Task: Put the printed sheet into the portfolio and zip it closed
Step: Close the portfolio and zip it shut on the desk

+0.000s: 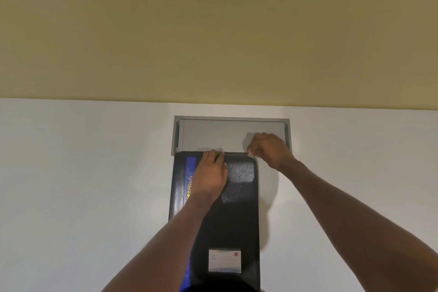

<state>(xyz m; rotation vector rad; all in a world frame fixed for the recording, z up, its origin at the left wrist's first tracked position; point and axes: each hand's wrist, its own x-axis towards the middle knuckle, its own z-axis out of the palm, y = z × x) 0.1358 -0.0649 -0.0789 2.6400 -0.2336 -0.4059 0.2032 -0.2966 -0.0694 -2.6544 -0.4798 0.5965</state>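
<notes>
A black leather portfolio (239,216) with a blue stripe and a white label card lies closed on the white table, its long side running away from me. My left hand (212,174) presses flat on its far end, fingers curled over the top edge. My right hand (269,149) pinches the small metal zip pull (250,154) at the far right corner of the portfolio. The printed sheet is not visible.
A grey rectangular hatch cover (231,134) is set into the white table (83,185) just beyond the portfolio. A yellow-beige wall (213,31) rises behind the table's far edge.
</notes>
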